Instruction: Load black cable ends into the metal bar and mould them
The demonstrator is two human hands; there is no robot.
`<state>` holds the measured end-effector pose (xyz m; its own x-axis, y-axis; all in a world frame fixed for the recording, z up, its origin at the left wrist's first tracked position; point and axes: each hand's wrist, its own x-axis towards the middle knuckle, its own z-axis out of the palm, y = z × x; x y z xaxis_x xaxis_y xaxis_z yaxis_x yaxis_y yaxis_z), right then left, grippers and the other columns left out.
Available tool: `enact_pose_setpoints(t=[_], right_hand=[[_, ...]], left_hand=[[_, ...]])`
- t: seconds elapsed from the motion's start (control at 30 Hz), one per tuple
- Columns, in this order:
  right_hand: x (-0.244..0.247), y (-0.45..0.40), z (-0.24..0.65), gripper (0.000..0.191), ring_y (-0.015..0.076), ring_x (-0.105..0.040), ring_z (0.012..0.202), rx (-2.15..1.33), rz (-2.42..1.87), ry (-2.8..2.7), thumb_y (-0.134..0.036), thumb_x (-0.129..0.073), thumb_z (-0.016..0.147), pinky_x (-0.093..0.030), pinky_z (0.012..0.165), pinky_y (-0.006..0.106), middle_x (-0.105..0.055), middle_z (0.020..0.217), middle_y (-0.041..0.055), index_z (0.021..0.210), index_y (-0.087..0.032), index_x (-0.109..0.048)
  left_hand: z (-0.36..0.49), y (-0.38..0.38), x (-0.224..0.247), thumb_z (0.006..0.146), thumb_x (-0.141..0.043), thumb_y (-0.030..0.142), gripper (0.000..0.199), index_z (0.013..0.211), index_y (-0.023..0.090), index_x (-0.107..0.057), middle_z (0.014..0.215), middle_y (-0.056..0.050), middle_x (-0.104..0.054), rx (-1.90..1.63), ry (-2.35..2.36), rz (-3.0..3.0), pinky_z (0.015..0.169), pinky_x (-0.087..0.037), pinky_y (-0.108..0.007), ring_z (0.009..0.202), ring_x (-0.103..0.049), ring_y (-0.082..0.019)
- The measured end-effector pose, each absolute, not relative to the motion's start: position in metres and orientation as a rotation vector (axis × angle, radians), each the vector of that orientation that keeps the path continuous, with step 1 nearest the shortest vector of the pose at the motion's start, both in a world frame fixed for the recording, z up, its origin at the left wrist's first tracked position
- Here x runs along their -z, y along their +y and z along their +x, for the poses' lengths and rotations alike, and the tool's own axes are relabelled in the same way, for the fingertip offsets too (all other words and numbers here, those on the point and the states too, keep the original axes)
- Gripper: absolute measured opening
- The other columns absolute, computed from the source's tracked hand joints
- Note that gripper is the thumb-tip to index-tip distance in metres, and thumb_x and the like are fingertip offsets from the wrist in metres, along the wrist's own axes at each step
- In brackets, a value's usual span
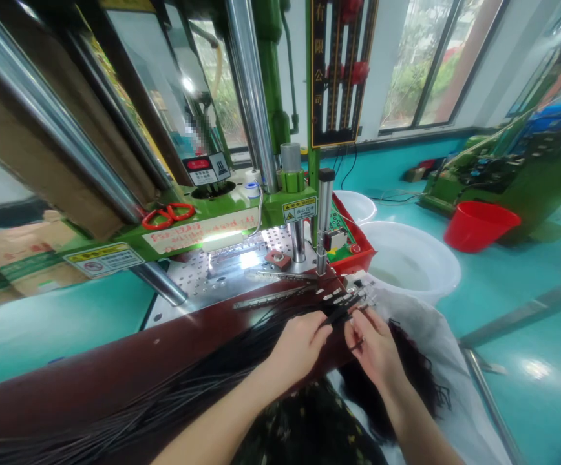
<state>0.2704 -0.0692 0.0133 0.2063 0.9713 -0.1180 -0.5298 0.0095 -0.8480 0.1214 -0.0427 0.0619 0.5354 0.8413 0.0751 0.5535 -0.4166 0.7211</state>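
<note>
A long bundle of black cables (164, 395) runs across the brown tabletop (81, 371), with small pale connectors (342, 297) at its right end. My left hand (302, 339) is closed around the bundle close to those connectors. Just to the right, my right hand (375, 345) is closed in a pinch on a thin black cable by its end; the exact grip is partly hidden by the fingers. Beneath and beyond my right forearm lies a dark heap of cables (413, 365) on a white plastic sheet (455, 368).
Ahead stands a green press (280, 205) with steel columns and a perforated metal bed (190, 278). Slotted metal strips (273, 298) lie along the table's far edge. Red-handled scissors (168, 216) rest on the press. A red crate (358, 258), white tub (406, 258) and red bucket (479, 226) stand right.
</note>
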Motion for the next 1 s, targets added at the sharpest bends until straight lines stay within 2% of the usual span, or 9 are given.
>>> enact_pose_setpoints(t=[0.13,0.27,0.37,0.47,0.57,0.67,0.8,0.9,1.0], right_hand=[[-0.013,-0.069,0.271,0.016,0.0037,-0.03,0.03,-1.239,-0.902,-0.666,-0.034,-0.056,0.082,-0.019,0.032,0.015,-0.04,0.037,-0.0086,0.079,-0.018,-0.056],[-0.023,-0.062,0.278,0.018,0.0039,-0.027,0.023,-1.008,-0.878,-0.543,-0.036,-0.058,0.079,-0.019,0.027,0.016,-0.033,0.037,-0.0122,0.088,-0.021,-0.057],[-0.032,-0.054,0.284,0.022,0.0049,-0.03,0.024,-0.928,-0.909,-0.496,-0.038,-0.061,0.076,-0.021,0.028,0.017,-0.035,0.036,-0.0115,0.089,-0.02,-0.059],[-0.041,-0.046,0.288,0.02,0.0035,-0.031,0.028,-0.871,-0.853,-0.413,-0.038,-0.062,0.076,-0.023,0.03,0.017,-0.038,0.043,-0.0103,0.084,-0.02,-0.059],[-0.045,-0.042,0.287,0.017,0.0031,-0.027,0.029,-0.881,-0.795,-0.39,-0.038,-0.06,0.078,-0.017,0.029,0.018,-0.035,0.045,-0.0105,0.079,-0.021,-0.056],[-0.041,-0.046,0.281,0.017,0.003,-0.026,0.032,-0.913,-0.737,-0.369,-0.035,-0.06,0.078,-0.018,0.031,0.018,-0.032,0.047,-0.0101,0.072,-0.02,-0.053],[-0.021,-0.057,0.276,0.016,0.0029,-0.021,0.034,-1.082,-0.661,-0.305,-0.037,-0.058,0.078,-0.02,0.033,0.018,-0.028,0.048,-0.0106,0.079,-0.02,-0.057],[-0.007,-0.063,0.279,0.024,0.0043,-0.023,0.037,-1.139,-0.719,-0.344,-0.043,-0.058,0.077,-0.02,0.035,0.018,-0.029,0.049,-0.01,0.088,-0.021,-0.059],[0.001,-0.068,0.29,0.021,0.0073,-0.033,0.042,-1.0,-1.057,-0.621,-0.035,-0.067,0.069,-0.026,0.04,0.02,-0.038,0.05,-0.0074,0.083,-0.02,-0.061]], left_hand=[[0.117,-0.041,-0.063,0.086,-0.037,0.028,0.025,0.065,0.018,-0.046,0.063,0.003,-0.051,-0.558,1.051,2.028,0.06,-0.032,-0.022,0.06,-0.046,-0.01],[0.114,-0.041,-0.065,0.086,-0.038,0.032,0.027,0.065,0.017,-0.046,0.061,0.003,-0.05,-0.5,0.983,1.866,0.056,-0.033,-0.021,0.057,-0.046,-0.009],[0.112,-0.042,-0.067,0.086,-0.038,0.033,0.027,0.066,0.016,-0.047,0.063,0.002,-0.052,-0.472,0.912,1.739,0.054,-0.035,-0.02,0.055,-0.047,-0.008],[0.111,-0.041,-0.068,0.086,-0.038,0.032,0.029,0.068,0.015,-0.052,0.067,0.001,-0.056,-0.502,0.885,1.752,0.061,-0.038,-0.021,0.06,-0.05,-0.009],[0.112,-0.037,-0.063,0.085,-0.039,0.031,0.028,0.07,0.015,-0.056,0.073,-0.001,-0.059,-0.603,0.91,1.77,0.069,-0.04,-0.023,0.07,-0.052,-0.011],[0.114,-0.034,-0.054,0.085,-0.038,0.034,0.027,0.073,0.014,-0.052,0.071,-0.003,-0.058,-0.646,0.853,1.588,0.06,-0.042,-0.023,0.064,-0.053,-0.011],[0.115,-0.033,-0.044,0.086,-0.037,0.038,0.028,0.071,0.015,-0.046,0.056,0.003,-0.049,-0.63,0.853,1.496,0.043,-0.031,-0.019,0.043,-0.042,-0.006],[0.114,-0.033,-0.039,0.086,-0.037,0.037,0.027,0.07,0.017,-0.042,0.054,0.005,-0.043,-0.665,0.916,1.574,0.042,-0.026,-0.018,0.042,-0.036,-0.004],[0.114,-0.033,-0.036,0.087,-0.036,0.036,0.024,0.072,0.018,-0.041,0.056,0.005,-0.043,-0.67,1.0,1.703,0.047,-0.03,-0.019,0.048,-0.039,-0.007]])
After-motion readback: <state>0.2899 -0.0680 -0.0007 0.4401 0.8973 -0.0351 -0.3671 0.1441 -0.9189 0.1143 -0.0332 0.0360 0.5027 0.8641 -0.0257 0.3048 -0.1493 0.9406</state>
